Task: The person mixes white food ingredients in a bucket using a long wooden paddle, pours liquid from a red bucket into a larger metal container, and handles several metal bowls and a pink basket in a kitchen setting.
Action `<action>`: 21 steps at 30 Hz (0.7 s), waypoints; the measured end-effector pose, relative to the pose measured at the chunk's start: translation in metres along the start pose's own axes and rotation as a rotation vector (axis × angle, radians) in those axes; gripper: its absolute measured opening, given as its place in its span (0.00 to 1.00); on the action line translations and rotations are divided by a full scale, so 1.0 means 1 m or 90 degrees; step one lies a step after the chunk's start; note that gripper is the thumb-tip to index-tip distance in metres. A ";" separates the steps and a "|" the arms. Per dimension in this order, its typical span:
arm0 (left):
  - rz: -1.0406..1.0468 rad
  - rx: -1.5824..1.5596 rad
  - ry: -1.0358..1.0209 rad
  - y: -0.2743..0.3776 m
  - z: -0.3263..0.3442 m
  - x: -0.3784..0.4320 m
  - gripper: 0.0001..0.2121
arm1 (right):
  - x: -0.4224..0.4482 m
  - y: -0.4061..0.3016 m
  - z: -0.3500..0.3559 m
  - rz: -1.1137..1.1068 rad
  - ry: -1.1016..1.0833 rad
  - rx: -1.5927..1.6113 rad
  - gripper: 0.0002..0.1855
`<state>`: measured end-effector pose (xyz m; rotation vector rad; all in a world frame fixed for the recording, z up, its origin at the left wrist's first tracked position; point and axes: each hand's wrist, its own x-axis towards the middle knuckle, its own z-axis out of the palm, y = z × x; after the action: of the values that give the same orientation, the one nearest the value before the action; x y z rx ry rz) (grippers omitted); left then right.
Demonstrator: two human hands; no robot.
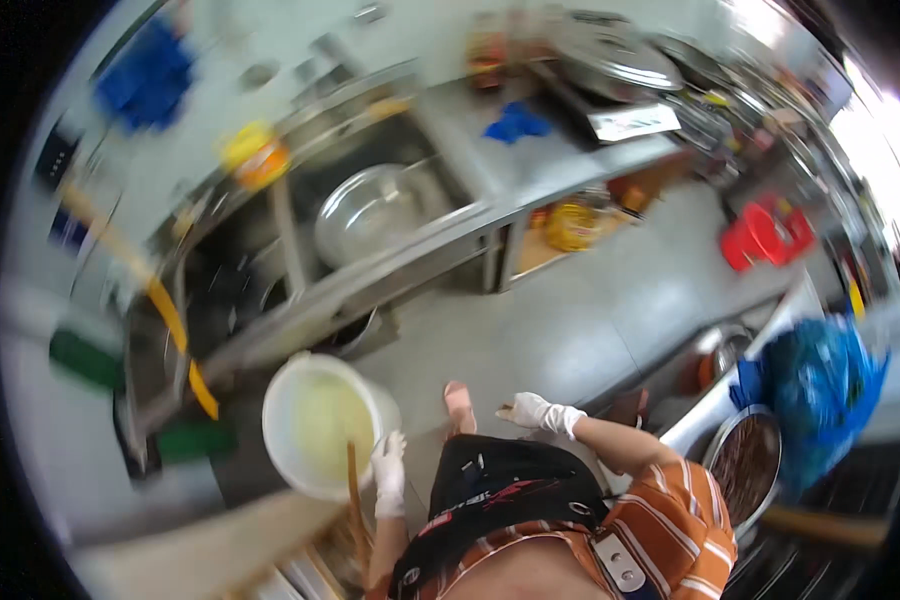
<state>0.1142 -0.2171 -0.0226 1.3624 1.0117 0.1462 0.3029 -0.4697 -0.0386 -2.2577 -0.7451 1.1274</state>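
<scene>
My left hand (389,469), in a white glove, hangs right beside the rim of a white plastic bucket (276,457). It overlaps the bucket's edge in view; whether it touches is unclear. Inside the bucket is a pale yellowish content (322,420), perhaps liquid. A wooden stick (353,476) crosses in front of the bucket, left of that hand. My right hand (531,411), also white-gloved, is over the grey tiled floor with its fingers loosely bent and nothing visible in them. Between the arms is the black apron (517,480) I wear.
A steel sink unit (390,251) holds a metal basin (367,210). On the counter lies a blue cloth (517,124). A red bucket (754,236) stands farther right. Near my right side are a blue plastic bag (817,397) and a round pan (746,469) of dark food.
</scene>
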 end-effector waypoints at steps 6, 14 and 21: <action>0.044 0.113 -0.077 0.103 0.018 0.119 0.13 | 0.024 -0.022 -0.100 0.088 0.186 0.018 0.21; 0.249 0.320 -0.302 0.212 0.099 0.191 0.12 | 0.001 -0.014 -0.111 0.237 0.324 0.139 0.18; 0.306 0.323 -0.461 0.223 0.185 0.198 0.11 | -0.036 0.040 -0.080 0.294 0.302 0.244 0.18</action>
<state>0.4558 -0.1702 0.0431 1.9065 0.0934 -0.2560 0.3606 -0.5376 -0.0024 -2.2709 0.1785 0.7750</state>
